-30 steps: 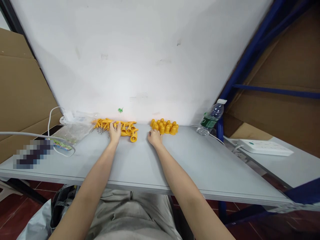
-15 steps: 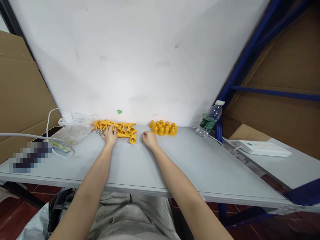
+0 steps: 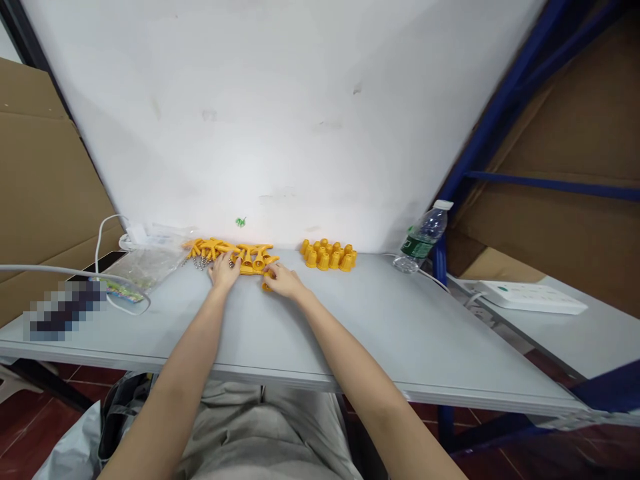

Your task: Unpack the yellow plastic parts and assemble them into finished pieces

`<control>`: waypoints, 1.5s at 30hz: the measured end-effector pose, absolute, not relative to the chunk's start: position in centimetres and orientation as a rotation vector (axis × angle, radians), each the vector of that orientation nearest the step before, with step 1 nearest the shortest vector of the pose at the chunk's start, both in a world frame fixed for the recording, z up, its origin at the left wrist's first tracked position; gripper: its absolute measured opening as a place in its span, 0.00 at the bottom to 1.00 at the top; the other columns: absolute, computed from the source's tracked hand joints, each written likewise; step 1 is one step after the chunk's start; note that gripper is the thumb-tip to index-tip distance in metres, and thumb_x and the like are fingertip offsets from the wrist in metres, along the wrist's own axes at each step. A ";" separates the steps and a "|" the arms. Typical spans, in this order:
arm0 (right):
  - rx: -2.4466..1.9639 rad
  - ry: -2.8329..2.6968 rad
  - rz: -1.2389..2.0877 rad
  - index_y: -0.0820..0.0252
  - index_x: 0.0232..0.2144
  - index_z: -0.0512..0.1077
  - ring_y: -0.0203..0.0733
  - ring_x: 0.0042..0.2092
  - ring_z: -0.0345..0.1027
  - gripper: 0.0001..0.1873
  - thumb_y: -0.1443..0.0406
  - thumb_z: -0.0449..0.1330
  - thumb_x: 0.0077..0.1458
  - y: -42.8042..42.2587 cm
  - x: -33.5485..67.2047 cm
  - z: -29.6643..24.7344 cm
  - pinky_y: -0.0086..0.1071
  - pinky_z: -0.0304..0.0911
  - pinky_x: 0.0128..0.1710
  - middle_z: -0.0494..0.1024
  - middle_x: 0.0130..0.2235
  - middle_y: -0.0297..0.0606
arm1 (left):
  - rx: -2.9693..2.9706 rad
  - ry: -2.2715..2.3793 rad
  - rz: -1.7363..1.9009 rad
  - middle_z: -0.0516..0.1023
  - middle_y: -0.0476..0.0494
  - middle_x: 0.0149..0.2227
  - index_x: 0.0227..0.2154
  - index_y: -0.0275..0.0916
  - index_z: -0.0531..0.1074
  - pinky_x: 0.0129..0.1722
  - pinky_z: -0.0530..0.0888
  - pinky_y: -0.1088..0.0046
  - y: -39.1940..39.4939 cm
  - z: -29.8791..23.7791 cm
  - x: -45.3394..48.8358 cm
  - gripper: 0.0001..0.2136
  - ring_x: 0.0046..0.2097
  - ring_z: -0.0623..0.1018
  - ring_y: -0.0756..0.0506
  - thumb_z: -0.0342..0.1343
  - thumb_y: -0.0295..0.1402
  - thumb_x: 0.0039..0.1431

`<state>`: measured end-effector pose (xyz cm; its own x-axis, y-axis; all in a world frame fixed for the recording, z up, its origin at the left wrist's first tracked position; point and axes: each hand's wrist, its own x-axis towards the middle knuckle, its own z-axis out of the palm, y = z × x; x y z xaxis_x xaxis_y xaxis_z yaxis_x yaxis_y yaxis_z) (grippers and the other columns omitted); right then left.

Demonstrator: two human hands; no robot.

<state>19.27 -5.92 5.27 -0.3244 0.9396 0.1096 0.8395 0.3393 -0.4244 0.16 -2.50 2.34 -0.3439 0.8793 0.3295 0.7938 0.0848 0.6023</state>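
Observation:
A heap of long yellow plastic parts with metal chains (image 3: 227, 252) lies at the back of the grey table (image 3: 380, 327), against the white wall. A separate cluster of short yellow caps (image 3: 329, 255) stands to its right. My left hand (image 3: 223, 272) rests with curled fingers on the front of the heap. My right hand (image 3: 283, 281) lies just right of it, fingers closed over one yellow part (image 3: 267, 286) at the heap's front edge.
A clear plastic bag (image 3: 145, 261) and white cables (image 3: 107, 230) lie at the back left. A water bottle (image 3: 423, 239) stands at the back right beside a blue rack post. A white power strip (image 3: 530, 296) sits on the neighbouring surface. Cardboard leans on both sides.
My right hand has left the cluster of caps and slid left to the single yellow part at the heap's edge. My left hand has shifted slightly left on the heap.

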 end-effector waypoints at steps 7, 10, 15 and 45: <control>-1.733 -2.151 0.451 0.58 0.48 0.67 0.50 0.47 0.72 0.19 0.55 0.54 0.58 -5.7 19.3 5.4 0.38 0.64 0.45 0.77 0.48 0.46 | 1.694 2.212 1.035 0.65 0.39 0.65 0.60 0.46 0.67 0.64 0.55 0.42 -2.8 2.9 0.4 0.22 0.66 0.62 0.36 0.46 0.41 0.65; -1.790 -2.069 0.554 0.60 0.48 0.65 0.50 0.46 0.73 0.20 0.56 0.57 0.56 -5.5 19.2 5.4 0.36 0.64 0.41 0.78 0.47 0.48 | 1.670 2.268 1.121 0.65 0.37 0.65 0.58 0.44 0.70 0.63 0.59 0.43 -3.0 2.9 0.4 0.21 0.65 0.64 0.36 0.42 0.36 0.67; -1.839 -1.908 0.598 0.61 0.48 0.65 0.51 0.43 0.75 0.21 0.58 0.59 0.54 -5.4 19.3 5.6 0.34 0.63 0.36 0.79 0.43 0.49 | 1.721 2.300 1.212 0.69 0.38 0.61 0.48 0.41 0.77 0.60 0.64 0.50 -3.0 2.9 0.2 0.18 0.61 0.69 0.37 0.47 0.26 0.61; -1.269 -2.219 0.096 0.63 0.55 0.67 0.50 0.55 0.65 0.20 0.64 0.52 0.63 -4.5 20.6 5.1 0.41 0.57 0.54 0.75 0.53 0.50 | 2.246 1.945 1.273 0.72 0.38 0.52 0.55 0.42 0.72 0.55 0.70 0.65 -5.0 4.7 3.0 0.20 0.52 0.75 0.41 0.45 0.25 0.63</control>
